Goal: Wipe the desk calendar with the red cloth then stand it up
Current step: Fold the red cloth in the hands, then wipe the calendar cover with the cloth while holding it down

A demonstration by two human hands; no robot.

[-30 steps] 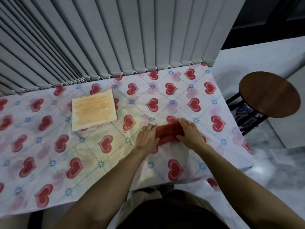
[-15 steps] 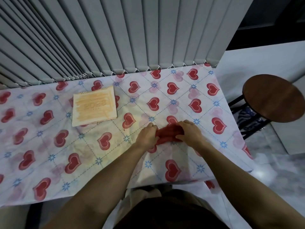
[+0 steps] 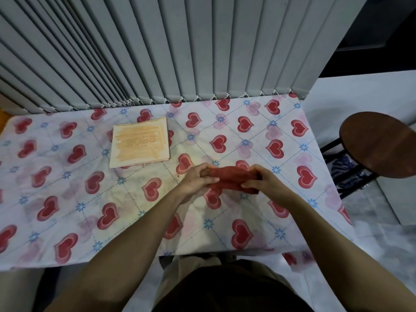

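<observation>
Both hands, left hand [image 3: 198, 179] and right hand [image 3: 264, 182], pinch opposite ends of the folded red cloth [image 3: 233, 180] just above the bench [image 3: 315, 167], apparently readying a wiping pad; the desk calendar [image 3: 140, 145] lies flat, well apart to the left.

Matt red cloth [image 3: 233, 176], paper calendar [image 3: 139, 145]

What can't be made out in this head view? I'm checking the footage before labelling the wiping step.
- Red cloth: both ends are covered by the left hand and the right hand, so its full size and folds are unclear.
- Desk calendar: lying flat; print beyond the large year is too small and faded to read, and its stand is hidden underneath.
- Stool: cut off by the right edge.
</observation>
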